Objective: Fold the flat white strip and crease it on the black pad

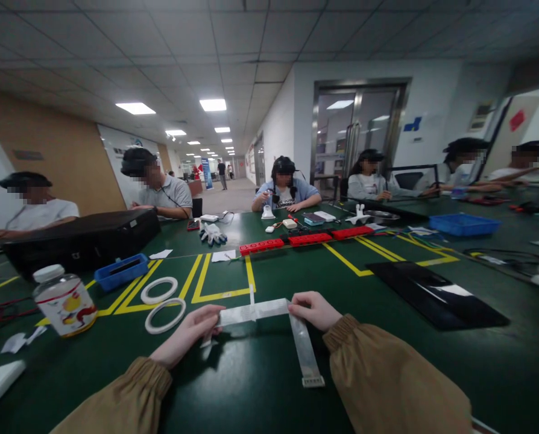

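A pale flat ribbon cable [274,309] is stretched above the table between my two hands. My left hand [204,320] pinches its left part, and a short end hangs below those fingers. My right hand [315,308] pinches it at a bend, from which the cable drops to a connector [313,381] at its lower end. A narrow white strip [252,295], seemingly tape, crosses the middle of the cable and sticks up above it. Left of my left hand lie two thin white rolls of tape [165,316], one partly beside the other.
A plastic jar [65,301] and a blue tray [122,272] stand left. A dark flat panel [436,295] lies right. Red power strips [308,239] run across the green table [233,398], with gloves [212,234] and a second blue tray [465,225] farther back. Several people sit around.
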Tool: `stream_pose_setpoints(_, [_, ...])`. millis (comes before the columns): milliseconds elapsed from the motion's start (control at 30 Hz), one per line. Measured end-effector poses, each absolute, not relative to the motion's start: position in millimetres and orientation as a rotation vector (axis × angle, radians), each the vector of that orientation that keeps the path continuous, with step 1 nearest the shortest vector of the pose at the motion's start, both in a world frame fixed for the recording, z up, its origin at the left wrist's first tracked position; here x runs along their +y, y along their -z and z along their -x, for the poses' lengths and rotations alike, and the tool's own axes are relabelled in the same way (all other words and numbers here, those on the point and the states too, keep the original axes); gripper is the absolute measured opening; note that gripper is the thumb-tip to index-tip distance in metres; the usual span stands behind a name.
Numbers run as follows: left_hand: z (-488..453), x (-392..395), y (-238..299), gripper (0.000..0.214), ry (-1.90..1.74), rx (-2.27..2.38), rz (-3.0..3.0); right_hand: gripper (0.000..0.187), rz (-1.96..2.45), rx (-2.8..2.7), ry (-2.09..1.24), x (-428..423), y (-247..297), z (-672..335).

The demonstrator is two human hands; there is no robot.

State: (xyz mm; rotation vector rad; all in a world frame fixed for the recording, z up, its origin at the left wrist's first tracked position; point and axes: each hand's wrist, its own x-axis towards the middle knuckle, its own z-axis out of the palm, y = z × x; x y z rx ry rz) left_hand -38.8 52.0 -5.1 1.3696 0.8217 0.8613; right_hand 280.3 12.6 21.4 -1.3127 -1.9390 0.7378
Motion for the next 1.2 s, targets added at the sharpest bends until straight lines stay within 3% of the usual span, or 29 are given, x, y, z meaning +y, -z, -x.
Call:
stream_pose_setpoints(233, [39.6,42.9,7.9,0.042,-0.846,0.872,-1.568,0.032,1.318,-1.988,-0.830,9.6,-14.9,-274.7])
stream_pose_setpoints(433, [42.6,45.1,9.3,0.052,-0.877,0.949,-1.703,0.045,1.302,-2.028,-0.631,11.5,-3.2,-260.0])
stream_pose_setpoints(733, [39.0,25.2,0.7,0.042,-0.833,1.104,-2.538,0.051,1.255,-2.066,-0.478,4.2,-5.1,-247.7])
stream_pose_setpoints(1000, [29.4,16.9,-2.4,0.037,-0.866,1.160,-2.871,0.054,1.283,-2.151,-0.374,2.1,-9.4,-245.9])
stream_pose_setpoints(1133, [28.2,14.7,-5.2,0.030,-0.793,1.139,-2.881,0.051,1.384,-2.184,-0.250,7.6,-15.5,-257.1])
stream_pose_setpoints(1200, [29.6,14.4,-6.2,0.028,-0.746,1.127,-2.867,0.040,1.529,-2.115,-0.160,12.7,-21.7,-276.5])
